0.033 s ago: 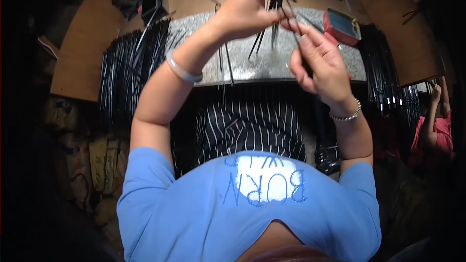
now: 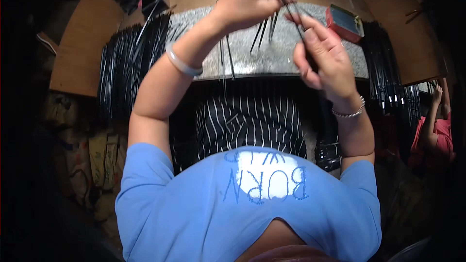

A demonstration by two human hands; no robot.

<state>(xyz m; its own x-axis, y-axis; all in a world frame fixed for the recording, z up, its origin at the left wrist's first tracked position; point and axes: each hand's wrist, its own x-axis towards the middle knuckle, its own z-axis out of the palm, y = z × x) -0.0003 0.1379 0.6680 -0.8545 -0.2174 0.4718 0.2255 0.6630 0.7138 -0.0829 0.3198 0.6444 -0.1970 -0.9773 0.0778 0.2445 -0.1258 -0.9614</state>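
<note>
My left hand (image 2: 250, 2), with a pale bangle at its wrist, is raised over the far part of the worktop, closed around several thin black strips. Their loose ends (image 2: 262, 34) dangle below it, spread apart. To the right and slightly nearer, my right hand (image 2: 327, 58), wearing a chain bracelet, has its fingers curled with thumb and forefinger pinching a thin black strip (image 2: 297, 18). This strip runs up toward the left hand's fingertips. The strips' exact kind is too small to make out, and my fingers partly hide where they meet.
A speckled grey worktop (image 2: 242, 63) lies beneath my hands. Dense black strips hang at its left (image 2: 128, 63) and right (image 2: 383, 68) sides. A red-rimmed box (image 2: 344, 23) sits at the back right. Wooden boards (image 2: 82, 43) flank the table. Another person's pink sleeve (image 2: 439, 133) shows far right.
My right hand has moved slightly right and down, away from the left hand, so more of the strip shows between them. The left hand has risen a little.
</note>
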